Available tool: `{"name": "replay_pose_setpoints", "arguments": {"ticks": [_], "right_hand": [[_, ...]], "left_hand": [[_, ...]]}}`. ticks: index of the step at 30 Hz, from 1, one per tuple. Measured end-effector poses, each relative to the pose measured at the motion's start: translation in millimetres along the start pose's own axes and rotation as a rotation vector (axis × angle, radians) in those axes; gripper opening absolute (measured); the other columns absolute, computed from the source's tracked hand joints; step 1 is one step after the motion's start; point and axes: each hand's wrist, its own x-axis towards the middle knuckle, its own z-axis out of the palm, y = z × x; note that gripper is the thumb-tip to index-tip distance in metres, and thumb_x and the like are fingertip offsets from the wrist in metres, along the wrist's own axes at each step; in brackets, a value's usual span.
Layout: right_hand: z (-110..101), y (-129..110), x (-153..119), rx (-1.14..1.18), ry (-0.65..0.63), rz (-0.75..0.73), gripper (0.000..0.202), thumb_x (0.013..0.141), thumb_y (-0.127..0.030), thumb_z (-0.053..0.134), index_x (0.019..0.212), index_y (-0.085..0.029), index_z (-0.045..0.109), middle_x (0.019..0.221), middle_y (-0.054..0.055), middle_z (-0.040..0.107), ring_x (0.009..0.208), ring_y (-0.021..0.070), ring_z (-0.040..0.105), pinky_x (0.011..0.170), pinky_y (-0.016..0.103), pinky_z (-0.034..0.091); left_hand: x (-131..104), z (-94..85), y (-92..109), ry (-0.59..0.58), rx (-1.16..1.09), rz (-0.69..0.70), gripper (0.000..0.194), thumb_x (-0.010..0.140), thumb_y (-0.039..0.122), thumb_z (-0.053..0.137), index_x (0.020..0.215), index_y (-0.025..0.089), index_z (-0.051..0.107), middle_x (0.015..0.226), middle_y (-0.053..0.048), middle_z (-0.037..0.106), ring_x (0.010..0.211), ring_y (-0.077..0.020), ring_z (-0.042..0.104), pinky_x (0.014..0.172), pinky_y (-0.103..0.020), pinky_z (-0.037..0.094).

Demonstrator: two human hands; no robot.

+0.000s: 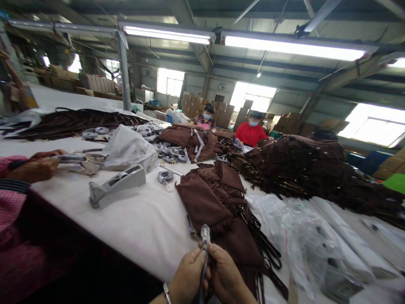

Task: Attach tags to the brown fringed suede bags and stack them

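Near the bottom centre, my left hand [190, 274] and my right hand [224, 270] are side by side, fingers closed around one dark strap [204, 264]. Clear plastic wrapping [205, 232] covers the strap's upper end, which sticks up beyond my fingertips. A bracelet circles my left wrist. Just past my hands lie brown fringed bags [205, 202] with gold-coloured clasps and dark straps. The strap's lower end runs down between my palms toward the bottom edge.
A grey tape dispenser [117, 185] and coiled wrapped straps [166, 176] lie on the white table [133, 232]. Another person's hands [38, 166] work at left. Plastic bags [297, 236] lie right, below a brown bag pile [294, 169]. Two people sit across.
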Motion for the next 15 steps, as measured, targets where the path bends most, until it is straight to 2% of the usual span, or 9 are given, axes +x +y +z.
{"name": "replay_pose_setpoints", "arguments": {"ticks": [4,6,8,11,13,15], "right_hand": [[5.6,-1.9,0.5,0.198,-0.036,0.158,0.045,0.059,-0.048,0.082,0.085,-0.015,0.069,0.066,0.000,0.062,0.059,0.0121,0.056,0.057,0.023,0.045],[7.1,-1.2,2.4,0.232,-0.082,0.237,0.045,0.059,-0.051,0.081,0.085,-0.015,0.070,0.073,0.002,0.064,0.058,0.0114,0.055,0.055,0.023,0.043],[7.4,-1.0,6.5,0.210,-0.125,0.276,0.049,0.059,-0.054,0.080,0.088,-0.016,0.070,0.076,0.002,0.064,0.053,0.0102,0.051,0.051,0.023,0.040],[1.3,-6.9,14.0,-0.010,-0.112,0.140,0.053,0.060,-0.060,0.076,0.084,-0.014,0.071,0.066,0.002,0.060,0.052,0.0111,0.049,0.051,0.023,0.038],[-11.4,-15.4,15.2,-0.350,-0.024,-0.026,0.049,0.061,-0.059,0.075,0.075,-0.013,0.071,0.061,0.002,0.058,0.054,0.0132,0.051,0.054,0.025,0.039],[-33.2,-23.3,11.0,-0.726,0.066,-0.204,0.038,0.066,-0.051,0.074,0.076,-0.015,0.072,0.066,0.005,0.063,0.062,0.0184,0.057,0.060,0.029,0.044]], "left_hand": [[-2.6,-5.0,12.6,-0.143,-0.408,-0.241,0.032,0.076,0.048,0.064,0.080,0.019,0.051,0.049,0.009,0.045,0.034,-0.0046,0.032,0.034,-0.018,0.029],[-3.6,-7.6,17.9,-0.240,-0.568,-0.338,0.027,0.076,0.040,0.067,0.079,0.019,0.051,0.049,0.011,0.039,0.034,-0.0027,0.026,0.035,-0.017,0.026],[-3.5,-9.8,20.7,-0.306,-0.599,-0.369,0.026,0.077,0.037,0.068,0.077,0.018,0.051,0.049,0.012,0.035,0.034,-0.0023,0.024,0.037,-0.017,0.024],[1.0,-18.4,23.2,-0.240,-0.319,-0.294,0.032,0.079,0.047,0.062,0.074,0.017,0.054,0.050,0.007,0.042,0.037,-0.0050,0.033,0.040,-0.018,0.022],[8.5,-30.2,28.1,-0.188,0.040,-0.207,0.040,0.080,0.055,0.056,0.071,0.016,0.058,0.053,0.002,0.052,0.044,-0.0090,0.043,0.043,-0.020,0.026],[19.8,-43.8,38.1,-0.072,0.383,-0.039,0.039,0.078,0.053,0.059,0.066,0.016,0.060,0.058,-0.001,0.056,0.054,-0.0120,0.049,0.048,-0.021,0.032]]}}
